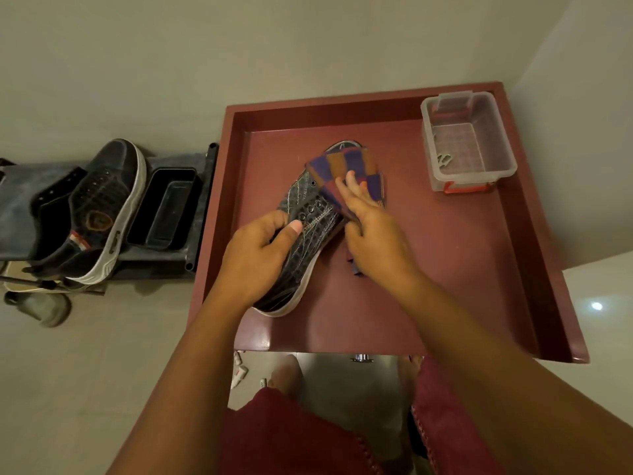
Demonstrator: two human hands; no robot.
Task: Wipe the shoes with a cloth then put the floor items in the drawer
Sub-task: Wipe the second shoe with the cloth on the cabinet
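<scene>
- At six o'clock, nearest the viewer, the person's knees in dark red shorts (pixel 301 437) sit over a pale tiled floor (pixel 85 389); a few small white items (pixel 238 371) lie on the tiles just under the front edge of the drawer.
- The dark red drawer (pixel 462 269) stands pulled out, filling the middle and the three o'clock side, its raised rim running round a flat bottom.
- The left hand (pixel 255 258) grips the heel half of a dark shoe (pixel 301 241), fingers (pixel 290 231) curled round the upper, thumb by the lace eyelets.
- The shoe lies inside the drawer, its long axis running from seven o'clock to one o'clock, heel toward the viewer, toe pointing away, white sole edge showing low at the heel.
- The right hand (pixel 373 231) presses a checked purple and orange cloth (pixel 346 173) against the toe half of the shoe, fingertips straight and close together on the fabric.
- At one o'clock, in the far corner of the drawer, sits a clear plastic box (pixel 469 142), well apart from the shoe.
- At nine o'clock a second dark shoe (pixel 92 214) leans tilted on a grey rack (pixel 20 200) beside a black tray (pixel 164 210).
- Beyond, at twelve o'clock, a plain pale wall (pixel 274 46) closes the room.
</scene>
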